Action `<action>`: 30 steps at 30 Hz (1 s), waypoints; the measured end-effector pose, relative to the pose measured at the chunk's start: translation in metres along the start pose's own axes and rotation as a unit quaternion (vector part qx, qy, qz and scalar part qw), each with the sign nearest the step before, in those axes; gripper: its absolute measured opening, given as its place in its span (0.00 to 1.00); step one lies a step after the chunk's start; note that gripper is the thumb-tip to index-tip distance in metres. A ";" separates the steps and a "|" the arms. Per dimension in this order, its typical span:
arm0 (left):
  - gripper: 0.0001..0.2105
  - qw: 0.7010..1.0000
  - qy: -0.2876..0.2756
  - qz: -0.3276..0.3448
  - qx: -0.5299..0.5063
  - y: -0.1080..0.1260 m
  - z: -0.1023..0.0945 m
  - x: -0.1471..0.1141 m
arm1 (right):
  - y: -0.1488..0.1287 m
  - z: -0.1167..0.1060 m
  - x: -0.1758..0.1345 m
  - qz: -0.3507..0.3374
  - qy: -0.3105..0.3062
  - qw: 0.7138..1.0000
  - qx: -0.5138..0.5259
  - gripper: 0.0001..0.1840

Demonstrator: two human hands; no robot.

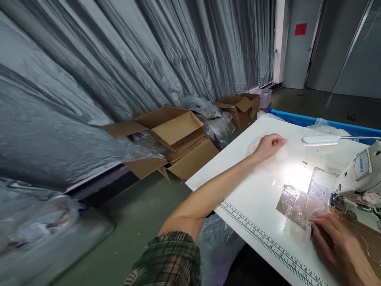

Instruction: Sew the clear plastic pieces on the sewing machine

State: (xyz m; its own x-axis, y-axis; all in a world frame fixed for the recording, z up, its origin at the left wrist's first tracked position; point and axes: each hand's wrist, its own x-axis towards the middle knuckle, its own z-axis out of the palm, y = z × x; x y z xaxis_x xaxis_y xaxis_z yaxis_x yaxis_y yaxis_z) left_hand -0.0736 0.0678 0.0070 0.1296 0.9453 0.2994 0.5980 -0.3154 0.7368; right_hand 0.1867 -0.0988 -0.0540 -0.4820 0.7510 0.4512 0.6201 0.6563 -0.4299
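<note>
My left hand (269, 146) reaches to the far side of the white table (253, 202). Its fingers are closed in a pinch on thin, see-through white fabric (274, 163), which is hard to make out against the table. Close to the sewing machine (358, 171), my right hand (339, 242) has thumb and fingers pressed together on a gathered bit of the same sheer fabric. Between the hands lies a shiny, clear-covered brownish piece (294, 204), just left of the needle area. The machine's lamp shines brightly on the tabletop.
A ruler scale (268, 242) runs along the table's near edge. A white-handled lamp arm (321, 140) crosses the far right. Beyond the left edge stand open cardboard boxes (178, 131) and plastic bags (217, 123). A blue-edged bin (312, 118) lies behind the table.
</note>
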 end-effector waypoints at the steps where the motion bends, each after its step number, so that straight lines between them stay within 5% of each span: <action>1: 0.13 0.994 0.029 -0.033 -0.095 0.000 -0.007 -0.004 | -0.001 0.000 0.000 0.050 -0.007 0.998 0.041 0.10; 4: 0.21 0.934 0.070 -0.091 -0.339 0.002 -0.037 -0.025 | -0.004 0.001 0.001 0.194 -0.013 0.964 0.182 0.14; 8: 0.27 0.892 0.100 -0.138 -0.418 0.004 -0.074 -0.056 | -0.011 0.006 0.017 0.287 0.032 0.913 0.288 0.18; 10: 0.27 0.890 0.115 -0.159 -0.413 0.004 -0.085 -0.068 | -0.015 0.011 0.033 0.252 0.091 0.933 0.239 0.17; 13: 0.27 0.899 0.123 -0.163 -0.386 0.002 -0.092 -0.082 | -0.019 0.023 0.062 0.113 0.172 0.973 0.103 0.13; 16: 0.26 0.941 0.043 -0.124 -0.313 -0.005 -0.097 -0.091 | -0.016 0.042 0.093 0.004 0.166 0.986 0.018 0.14; 19: 0.21 0.981 -0.111 -0.077 -0.139 -0.016 -0.101 -0.091 | -0.010 0.063 0.120 0.038 0.068 0.995 -0.054 0.21; 21: 0.17 0.990 -0.134 -0.042 0.034 -0.024 -0.101 -0.086 | -0.008 0.073 0.132 0.071 0.007 0.994 -0.085 0.29; 24: 0.15 0.967 -0.118 0.031 0.225 -0.036 -0.096 -0.071 | -0.006 0.082 0.143 0.084 -0.037 0.992 -0.082 0.20; 26: 0.26 0.949 -0.158 0.090 0.259 -0.044 -0.089 -0.059 | -0.003 0.083 0.145 0.088 -0.040 0.993 -0.068 0.10; 28: 0.36 0.933 -0.205 0.129 0.266 -0.054 -0.080 -0.049 | 0.000 0.080 0.142 0.102 -0.029 0.993 -0.059 0.12; 30: 0.34 0.927 -0.212 0.134 0.278 -0.062 -0.070 -0.041 | 0.003 0.074 0.132 0.121 -0.010 0.991 -0.052 0.14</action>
State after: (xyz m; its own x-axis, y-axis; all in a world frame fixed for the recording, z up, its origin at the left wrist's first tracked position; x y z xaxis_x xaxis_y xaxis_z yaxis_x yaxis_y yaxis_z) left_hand -0.1719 0.0426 -0.0085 0.5614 0.8242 0.0739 0.7996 -0.5633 0.2083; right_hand 0.0784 0.0077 -0.0536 -0.3227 0.8877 0.3285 0.7792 0.4462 -0.4402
